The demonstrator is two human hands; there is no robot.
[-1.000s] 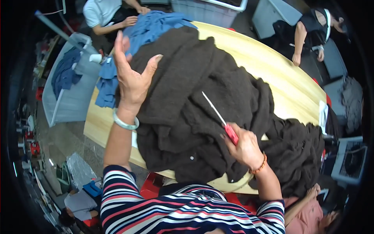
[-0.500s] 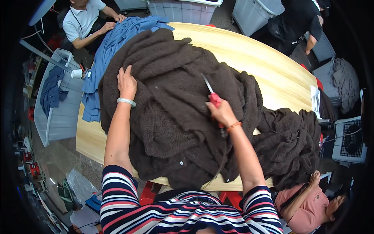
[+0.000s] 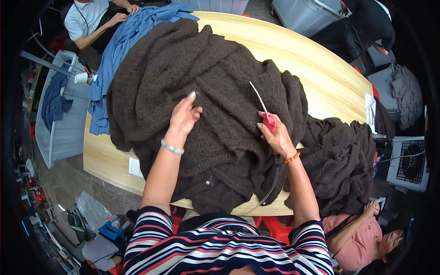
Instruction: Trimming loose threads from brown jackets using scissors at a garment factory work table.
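A large heap of dark brown fuzzy knit fabric covers most of the table in front of me. My right hand is wrapped around the red handle of an air blow gun. Its thin metal nozzle points away from me, over the knit, and a hose runs from the handle down past the table's front edge. Over the middle of the heap is my left hand, turned sideways, fingers apart and holding nothing. Whether it touches the knit I cannot tell. A small round shiny button shows near the front.
Another brown knit heap lies on the table at the right. Blue garments hang over its far-left edge, near a person in white. Grey bins stand beyond. A person in pink sits at lower right.
My left hand has lifted from the far-left part of the knit and come nearer and to the right. My right hand has shifted slightly right with the blow gun. The knit's folds have changed.
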